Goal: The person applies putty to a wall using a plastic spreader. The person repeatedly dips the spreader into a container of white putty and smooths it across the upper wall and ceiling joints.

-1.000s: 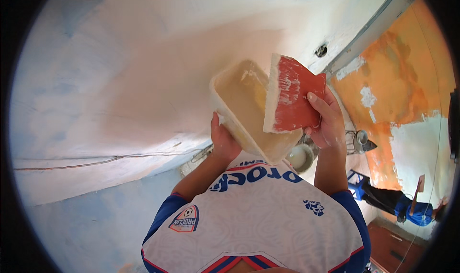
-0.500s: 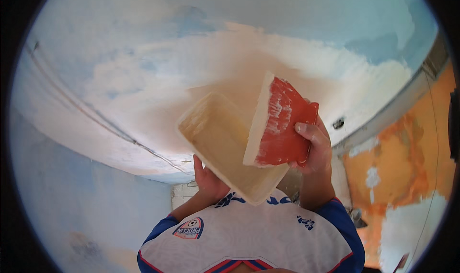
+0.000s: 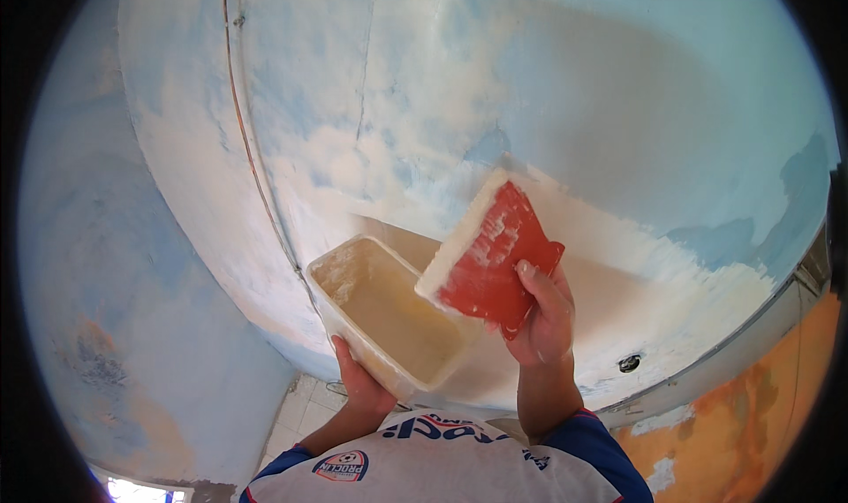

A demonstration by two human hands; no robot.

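Note:
My left hand (image 3: 360,381) grips the near left side of a cream rectangular tub (image 3: 349,344), which is tilted; its inside walls are smeared with pale filler. In my right hand (image 3: 546,319) is a broad red plastic putty spreader (image 3: 496,260), thumb on its face and fingers behind. A thick strip of whitish filler runs along the spreader's left edge, and more is smeared on its face. The spreader is over the right rim of the tub, close to the wall (image 3: 442,88) ahead, which is pale blue with whitish filler patches.
A thin pipe or cable (image 3: 252,150) runs down the wall on the left. An electrical box hole (image 3: 629,363) sits low at the right. An orange patchy wall (image 3: 733,432) stands at the right, a bluish wall (image 3: 132,264) at the left, with pale floor tiles (image 3: 305,406) below.
The view has swung, showing more of the wall upward and to the left. The spreader and tub appear lower in the picture; both hands keep their holds.

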